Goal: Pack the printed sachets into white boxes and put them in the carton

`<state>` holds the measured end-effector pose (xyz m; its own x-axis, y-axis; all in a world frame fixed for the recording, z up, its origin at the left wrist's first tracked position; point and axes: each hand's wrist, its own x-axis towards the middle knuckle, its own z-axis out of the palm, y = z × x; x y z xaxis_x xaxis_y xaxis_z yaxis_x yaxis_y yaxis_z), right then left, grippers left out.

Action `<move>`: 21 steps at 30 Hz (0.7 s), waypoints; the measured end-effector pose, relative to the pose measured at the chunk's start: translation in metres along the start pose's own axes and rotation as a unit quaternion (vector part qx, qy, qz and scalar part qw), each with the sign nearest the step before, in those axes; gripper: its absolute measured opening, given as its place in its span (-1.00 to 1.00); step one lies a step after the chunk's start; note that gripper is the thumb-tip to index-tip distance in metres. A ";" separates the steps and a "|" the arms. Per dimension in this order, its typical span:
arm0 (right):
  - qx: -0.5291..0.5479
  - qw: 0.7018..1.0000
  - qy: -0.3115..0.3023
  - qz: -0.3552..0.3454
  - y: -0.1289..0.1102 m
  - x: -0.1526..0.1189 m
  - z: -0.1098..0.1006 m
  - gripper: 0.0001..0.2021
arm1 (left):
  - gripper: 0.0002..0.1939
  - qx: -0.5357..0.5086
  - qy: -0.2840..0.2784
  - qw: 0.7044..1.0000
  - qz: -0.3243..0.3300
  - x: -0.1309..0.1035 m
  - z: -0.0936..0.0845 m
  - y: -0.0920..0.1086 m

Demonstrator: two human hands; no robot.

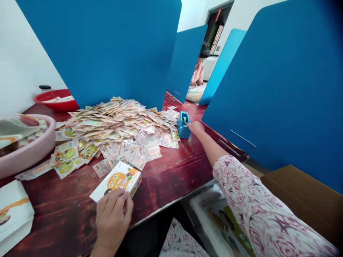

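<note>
My left hand [114, 208] is closed over the near end of a small white carton [118, 178] with an orange cartoon print, which lies on the table. With my arm stretched out, my right hand [196, 127] is at a blue tape dispenser [183, 130]. Its fingertips are pinched at the front of the dispenser, by the tape's end; the tape itself is barely visible. A large heap of small printed sachets [118, 119] spreads to the left of the dispenser, and some lie flat close behind the carton.
Blue partitions [112, 50] stand behind the heap and on the right [281, 85]. At left are a pink basin [34, 157], a red basin [57, 103] and flattened white cartons [14, 217]. A brown cardboard box [308, 200] is at lower right. Another person [197, 75] sits beyond the partitions.
</note>
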<state>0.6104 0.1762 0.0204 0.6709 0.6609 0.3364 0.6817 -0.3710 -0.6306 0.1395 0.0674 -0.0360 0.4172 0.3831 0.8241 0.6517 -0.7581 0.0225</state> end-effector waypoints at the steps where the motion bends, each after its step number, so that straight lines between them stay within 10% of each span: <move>1: 0.000 1.000 -0.007 0.028 -0.001 0.005 0.003 -0.67 | -0.82 0.002 0.001 1.000 -0.001 0.000 0.000 0.000; 7: 0.042 0.985 -0.015 0.169 -0.013 0.015 0.011 -0.79 | -0.83 0.000 0.006 1.000 0.002 0.001 0.000 -0.001; 21: 0.150 0.968 0.057 0.195 -0.013 -0.075 0.020 -0.78 | -0.86 0.004 0.018 1.000 0.001 0.001 0.001 -0.002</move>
<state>0.5453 0.1444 -0.0107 0.8996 0.4263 0.0951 0.2658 -0.3616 -0.8936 0.1394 0.0695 -0.0359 0.3962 0.3619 0.8438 0.6561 -0.7545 0.0155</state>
